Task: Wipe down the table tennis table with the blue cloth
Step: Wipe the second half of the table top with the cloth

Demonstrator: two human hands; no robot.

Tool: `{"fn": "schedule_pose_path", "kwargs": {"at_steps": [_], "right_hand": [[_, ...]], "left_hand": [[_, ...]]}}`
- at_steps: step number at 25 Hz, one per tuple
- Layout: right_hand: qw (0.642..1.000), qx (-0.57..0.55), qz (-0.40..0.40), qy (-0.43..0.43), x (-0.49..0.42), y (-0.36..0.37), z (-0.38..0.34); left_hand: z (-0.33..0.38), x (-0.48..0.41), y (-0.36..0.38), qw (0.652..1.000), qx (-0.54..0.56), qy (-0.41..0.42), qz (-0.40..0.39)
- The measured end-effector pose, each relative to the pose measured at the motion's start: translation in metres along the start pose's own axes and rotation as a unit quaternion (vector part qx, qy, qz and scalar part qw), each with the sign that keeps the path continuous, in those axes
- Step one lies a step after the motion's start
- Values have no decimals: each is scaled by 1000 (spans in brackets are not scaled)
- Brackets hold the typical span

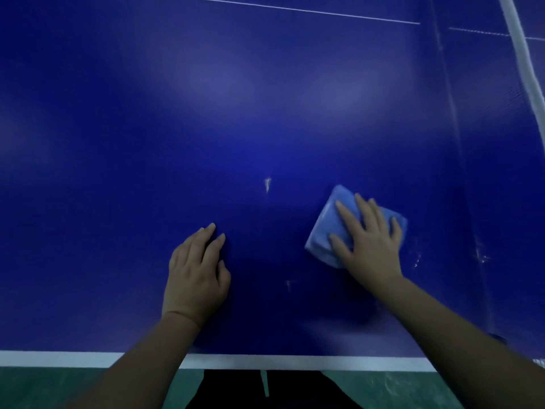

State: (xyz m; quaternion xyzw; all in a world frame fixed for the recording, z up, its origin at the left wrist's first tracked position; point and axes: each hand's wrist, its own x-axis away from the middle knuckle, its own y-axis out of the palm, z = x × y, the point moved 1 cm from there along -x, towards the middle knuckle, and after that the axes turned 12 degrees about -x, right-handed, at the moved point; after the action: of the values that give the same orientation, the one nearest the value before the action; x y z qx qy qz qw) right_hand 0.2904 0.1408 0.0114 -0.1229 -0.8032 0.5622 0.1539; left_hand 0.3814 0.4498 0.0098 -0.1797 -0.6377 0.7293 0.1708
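Both hands down on the blue bench (236,113). Right hand (368,243) spread flat, pressing the folded blue cloth (326,222) at the near right. Left hand (196,276) resting bare on the bench, fingers (206,236) loose, holding nothing, well left of the cloth. Likely soft, light and floppy, quick to bunch up. Best pressed from above, mid-cloth, with flat fingers.

Dark blue table (236,119), white edge stripe (59,359); folded blue cloth (323,228) flat at right.
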Motion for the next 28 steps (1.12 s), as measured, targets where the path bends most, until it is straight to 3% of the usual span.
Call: {"fn": "schedule_pose_path", "kwargs": {"at_steps": [2, 4, 8, 11, 14, 17, 19, 21, 22, 23, 26, 28], "right_hand": [[995, -15, 34, 96, -41, -3, -8], [990, -44, 46, 128, -99, 1, -32], [998, -36, 14, 53, -160, 14, -92], [993, -4, -31, -114, -87, 29, -121], [980, 3, -52, -193, 47, 42, -106], [983, 37, -56, -170, 122, 29, -50], [999, 21, -20, -41, 112, 14, -20], [993, -18, 31, 114, 78, 7, -22], [987, -28, 40, 152, 65, 11, -35], [988, -33, 40, 145, 59, 18, -54], [1000, -5, 0, -20, 95, 47, -102], [999, 6, 1, -36, 127, 44, -80]], "left_hand": [[-1, 0, 0, 1000, 4, 4, 0], [-1, 2, 0, 1000, 12, 0, 6], [-1, 5, 1, 998, 42, -24, 30], [-5, 7, -1, 995, 75, -42, 57], [-14, 15, -5, 992, 98, -69, 45], [-23, 31, -6, 997, 66, -18, 20], [-27, 35, -6, 999, 51, -1, 7], [-22, 33, -7, 999, 38, -9, -6], [-17, 32, -7, 999, 36, -14, -13], [-12, 31, -7, 999, 36, -18, -16], [5, 29, -6, 999, 36, -4, -15], [16, 27, -5, 999, 35, 11, -20]]}}
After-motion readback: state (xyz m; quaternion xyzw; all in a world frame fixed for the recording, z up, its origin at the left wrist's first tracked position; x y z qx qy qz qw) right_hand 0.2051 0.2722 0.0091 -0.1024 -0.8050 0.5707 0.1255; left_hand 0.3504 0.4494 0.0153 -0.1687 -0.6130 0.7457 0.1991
